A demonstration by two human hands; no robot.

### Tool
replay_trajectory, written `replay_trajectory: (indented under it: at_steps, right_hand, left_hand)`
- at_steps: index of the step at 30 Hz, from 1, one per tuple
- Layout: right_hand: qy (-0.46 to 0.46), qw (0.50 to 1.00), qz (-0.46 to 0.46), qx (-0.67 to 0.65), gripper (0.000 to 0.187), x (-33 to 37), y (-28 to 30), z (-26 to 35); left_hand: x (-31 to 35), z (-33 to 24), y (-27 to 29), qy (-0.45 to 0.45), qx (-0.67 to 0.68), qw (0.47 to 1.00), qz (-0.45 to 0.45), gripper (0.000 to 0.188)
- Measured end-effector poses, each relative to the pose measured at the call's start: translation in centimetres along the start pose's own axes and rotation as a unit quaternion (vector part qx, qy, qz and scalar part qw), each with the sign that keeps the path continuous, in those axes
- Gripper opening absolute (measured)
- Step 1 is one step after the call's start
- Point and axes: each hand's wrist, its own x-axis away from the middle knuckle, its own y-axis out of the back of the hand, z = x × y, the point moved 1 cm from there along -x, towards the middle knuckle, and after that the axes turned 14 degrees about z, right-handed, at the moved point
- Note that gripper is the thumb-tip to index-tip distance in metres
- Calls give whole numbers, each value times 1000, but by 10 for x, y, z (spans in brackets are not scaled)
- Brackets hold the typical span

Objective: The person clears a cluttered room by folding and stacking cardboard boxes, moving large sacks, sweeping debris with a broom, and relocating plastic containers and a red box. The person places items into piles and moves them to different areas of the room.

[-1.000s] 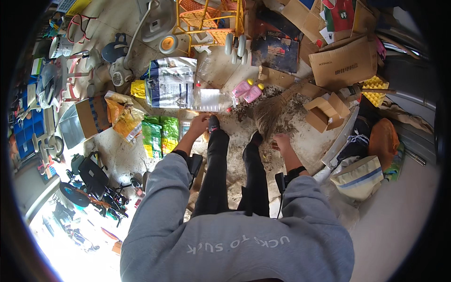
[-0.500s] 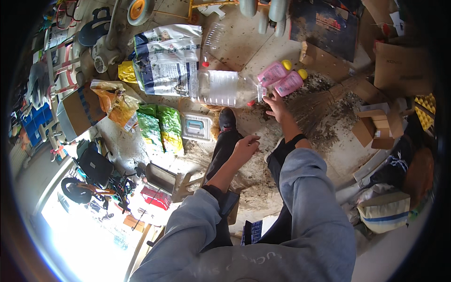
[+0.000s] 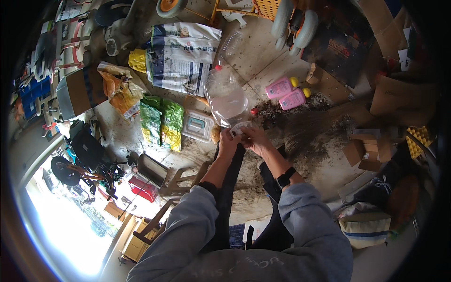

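A large clear plastic bottle [image 3: 227, 99] lies slantwise on the floor, its neck end toward me. My left hand [image 3: 228, 143] is closed around the neck end. Close beside it, my right hand [image 3: 256, 140] pinches a small whitish piece [image 3: 242, 126] at the bottle's neck; I cannot tell whether it is part of the bottle. The fingers of both hands cover the bottle's mouth. A red cap [image 3: 254, 111] rests on the floor to the right of the bottle. Two pink bottles with yellow caps [image 3: 285, 94] lie farther right.
Behind the bottle are a white and blue sack [image 3: 181, 58] and a smaller clear bottle [image 3: 230, 44]. Left are green bags [image 3: 162, 121] and a lidded plastic box [image 3: 197, 126]. Right are a straw broom [image 3: 307, 127], swept dirt and an open cardboard box [image 3: 369, 151].
Both hands have come together at the large bottle's neck, the left moving forward, the right moving left and nearer. The bottle has swung so its neck points toward me.
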Motion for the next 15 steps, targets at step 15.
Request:
replay_trajectory:
  at_steps: [15]
  right_hand:
    - [-87,959,-104,250,25,-21,-138,65]
  left_hand:
    - [116,-93,162,-23,299,954,27,36]
